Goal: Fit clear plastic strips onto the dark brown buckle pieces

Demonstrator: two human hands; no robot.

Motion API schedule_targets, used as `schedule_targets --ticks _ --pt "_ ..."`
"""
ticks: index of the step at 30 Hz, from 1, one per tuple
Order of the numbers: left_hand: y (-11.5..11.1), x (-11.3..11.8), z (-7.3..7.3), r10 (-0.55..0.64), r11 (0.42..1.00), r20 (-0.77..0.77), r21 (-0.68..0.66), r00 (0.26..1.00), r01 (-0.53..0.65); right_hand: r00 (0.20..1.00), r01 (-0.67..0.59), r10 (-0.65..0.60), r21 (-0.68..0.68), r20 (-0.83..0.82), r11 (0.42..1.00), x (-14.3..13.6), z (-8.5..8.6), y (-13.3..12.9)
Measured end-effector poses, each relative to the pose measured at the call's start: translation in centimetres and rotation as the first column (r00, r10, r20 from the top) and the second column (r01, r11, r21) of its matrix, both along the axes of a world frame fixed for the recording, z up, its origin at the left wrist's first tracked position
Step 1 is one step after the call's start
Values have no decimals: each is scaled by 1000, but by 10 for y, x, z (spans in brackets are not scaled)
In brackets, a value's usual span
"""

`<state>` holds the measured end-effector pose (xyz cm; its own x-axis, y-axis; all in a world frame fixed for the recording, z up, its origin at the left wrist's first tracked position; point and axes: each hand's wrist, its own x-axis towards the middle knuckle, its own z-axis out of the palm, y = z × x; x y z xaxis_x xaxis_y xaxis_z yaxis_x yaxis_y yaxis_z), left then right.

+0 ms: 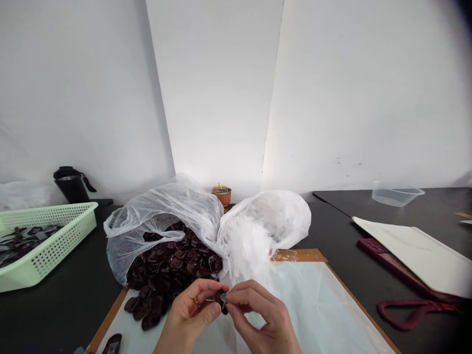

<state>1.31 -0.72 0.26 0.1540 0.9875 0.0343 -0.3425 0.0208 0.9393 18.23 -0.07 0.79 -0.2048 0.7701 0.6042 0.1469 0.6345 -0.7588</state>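
My left hand [195, 313], with a ring on one finger, pinches a small dark brown plastic part [223, 309] low in the middle. A small translucent piece [223, 297] lies against that part, pinched in the fingertips of my right hand [257, 312]. Fingers partly cover both pieces. Just beyond my left hand, many like dark brown parts [165, 268] spill from a clear plastic bag [184, 201]. Behind my right hand, a white plastic bag [295, 216] lies open with a heap of whitish translucent pieces [247, 241]. One loose dark part [112, 343] rests near the lower left.
A light green basket [70, 241] holding parts stands left, before a black tumbler [72, 184]. A small orange pot [221, 195] sits by the wall. Rightward are a clear plastic container [396, 195], a notebook [413, 250] and dark red scissors [405, 314]. White sheeting [324, 305] covers a brown board [300, 255].
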Motion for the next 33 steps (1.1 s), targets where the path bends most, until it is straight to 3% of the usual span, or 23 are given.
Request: schedule_targets --ticks 7,29,33 --pt "-1 1 -2 33 999 -16 6 999 -33 999 -8 4 71 54 997 1 -1 -1" --pt "0 -6 -6 -49 998 -97 19 994 51 981 -90 81 47 175 995 9 9 0" --pt "-1 -7 -2 -45 998 -186 42 981 54 973 -113 100 53 206 992 10 8 2"
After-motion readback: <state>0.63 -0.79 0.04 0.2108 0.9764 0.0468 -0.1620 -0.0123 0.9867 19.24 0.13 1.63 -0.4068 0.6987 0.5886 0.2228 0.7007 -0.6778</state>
